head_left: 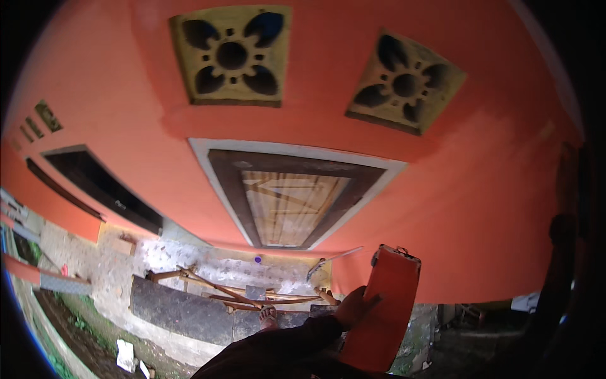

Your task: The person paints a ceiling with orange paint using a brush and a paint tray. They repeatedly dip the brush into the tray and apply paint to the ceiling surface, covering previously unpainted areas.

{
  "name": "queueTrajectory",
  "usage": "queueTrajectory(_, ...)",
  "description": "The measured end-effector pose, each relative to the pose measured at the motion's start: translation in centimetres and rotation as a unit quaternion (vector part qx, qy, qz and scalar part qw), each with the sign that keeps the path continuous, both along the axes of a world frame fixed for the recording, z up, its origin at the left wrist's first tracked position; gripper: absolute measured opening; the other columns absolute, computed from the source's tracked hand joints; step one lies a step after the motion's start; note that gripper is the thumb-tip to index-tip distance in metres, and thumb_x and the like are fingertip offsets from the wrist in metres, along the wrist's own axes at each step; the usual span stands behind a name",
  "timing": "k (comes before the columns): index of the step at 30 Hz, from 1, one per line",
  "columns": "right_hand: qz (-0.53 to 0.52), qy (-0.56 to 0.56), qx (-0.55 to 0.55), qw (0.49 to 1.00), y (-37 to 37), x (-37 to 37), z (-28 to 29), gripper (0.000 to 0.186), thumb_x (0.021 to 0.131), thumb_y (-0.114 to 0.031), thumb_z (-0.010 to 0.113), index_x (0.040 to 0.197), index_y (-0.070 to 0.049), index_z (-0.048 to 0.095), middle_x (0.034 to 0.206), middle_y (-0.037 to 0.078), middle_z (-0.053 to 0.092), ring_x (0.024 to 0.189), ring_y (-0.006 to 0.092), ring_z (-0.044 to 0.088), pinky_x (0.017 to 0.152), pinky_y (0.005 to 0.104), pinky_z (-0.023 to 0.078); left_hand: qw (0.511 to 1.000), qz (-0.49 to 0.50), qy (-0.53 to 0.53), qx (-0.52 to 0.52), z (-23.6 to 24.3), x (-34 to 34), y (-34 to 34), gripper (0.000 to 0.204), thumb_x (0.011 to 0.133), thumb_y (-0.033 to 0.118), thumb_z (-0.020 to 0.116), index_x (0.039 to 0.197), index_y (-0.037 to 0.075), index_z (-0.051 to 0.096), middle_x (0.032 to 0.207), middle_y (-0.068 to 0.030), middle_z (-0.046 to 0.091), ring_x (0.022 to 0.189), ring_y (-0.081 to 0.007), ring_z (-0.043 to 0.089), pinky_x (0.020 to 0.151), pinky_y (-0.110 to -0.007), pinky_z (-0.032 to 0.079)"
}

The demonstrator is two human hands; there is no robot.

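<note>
My left hand (355,308) is closed round the side of a long, narrow container (390,309) with an orange-red inside, its thumb over the edge. The container is tilted, in front of the orange wall (480,208). At the far right my right arm (560,234) reaches up, and my right hand (566,161) is raised beside the wall. That hand is dark and blurred, so its fingers and anything in them cannot be made out. Darker, uneven orange patches show around two yellowish vent blocks (231,55) with petal-shaped openings, high on the wall.
Below is a dark plank platform (183,309) on a wooden frame (233,294), with my foot (268,316) on it. A window with a dark frame (297,161) and pale surround faces me. A dark doorway (101,189) lies left. White scraps (125,355) lie on the ground.
</note>
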State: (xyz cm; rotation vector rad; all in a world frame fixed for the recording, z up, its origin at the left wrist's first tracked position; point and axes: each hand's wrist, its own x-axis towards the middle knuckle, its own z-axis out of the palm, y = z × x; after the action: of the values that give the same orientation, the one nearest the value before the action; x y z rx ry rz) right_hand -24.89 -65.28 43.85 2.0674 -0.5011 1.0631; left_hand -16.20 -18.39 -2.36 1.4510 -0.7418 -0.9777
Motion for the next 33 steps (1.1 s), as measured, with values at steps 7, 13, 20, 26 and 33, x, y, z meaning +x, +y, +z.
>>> queueTrajectory(7,0.289,-0.055,0.322,0.9,22.5,-0.5,-17.9,0.013,0.092,0.005,0.065,0.105,0.001,0.067,0.106,0.015,0.065,0.097,0.0283,0.066,0.083,0.0348,0.052,0.994,0.062,0.09,0.018,0.9,1.8,1.4,0.067,0.1,0.055,0.061,0.129,-0.005,0.06,0.116,-0.0158,0.071,0.108,-0.0256,0.067,0.094,-0.039,0.051)
queueTrajectory(13,0.303,-0.06,0.511,0.802,35.3,-7.7,-30.4,0.023,0.086,0.001,0.072,0.109,-0.004,0.069,0.109,0.014,0.07,0.098,0.0339,0.068,0.082,0.0431,0.056,0.997,0.049,0.055,-0.022,-0.8,1.7,1.0,0.068,0.105,0.063,0.043,0.114,-0.002,0.06,0.09,-0.0008,0.057,0.082,-0.0121,0.05,0.075,-0.034,0.044)
queueTrajectory(20,0.262,-0.131,0.678,0.674,42.4,-9.1,-35.0,0.031,0.086,-0.007,0.076,0.116,-0.008,0.069,0.112,0.011,0.068,0.1,0.0308,0.068,0.087,0.0415,0.058,0.992,-0.034,0.123,-0.001,-1.5,3.7,1.0,0.074,0.107,0.065,0.034,0.142,0.001,0.049,0.13,-0.0096,0.063,0.114,-0.0216,0.063,0.097,-0.037,0.053)
queueTrajectory(26,0.276,-0.146,0.609,0.729,45.1,-10.1,-35.8,0.044,0.072,0.0,0.072,0.114,-0.012,0.068,0.112,0.006,0.066,0.103,0.0302,0.065,0.083,0.043,0.058,0.985,-0.042,0.16,0.049,-0.6,4.4,1.0,0.081,0.107,0.066,0.03,0.153,0.001,0.039,0.149,-0.0134,0.052,0.13,-0.0269,0.056,0.109,-0.04,0.047)
queueTrajectory(33,0.199,-0.182,0.539,0.798,48.1,-11.1,-37.7,0.047,0.071,-0.017,0.077,0.116,-0.005,0.067,0.115,0.012,0.064,0.104,0.0369,0.065,0.092,0.0494,0.055,0.986,-0.1,0.104,0.079,-0.2,5.0,1.1,0.083,0.105,0.07,0.023,0.155,0.005,0.036,0.152,-0.0134,0.047,0.135,-0.0274,0.051,0.113,-0.041,0.043)
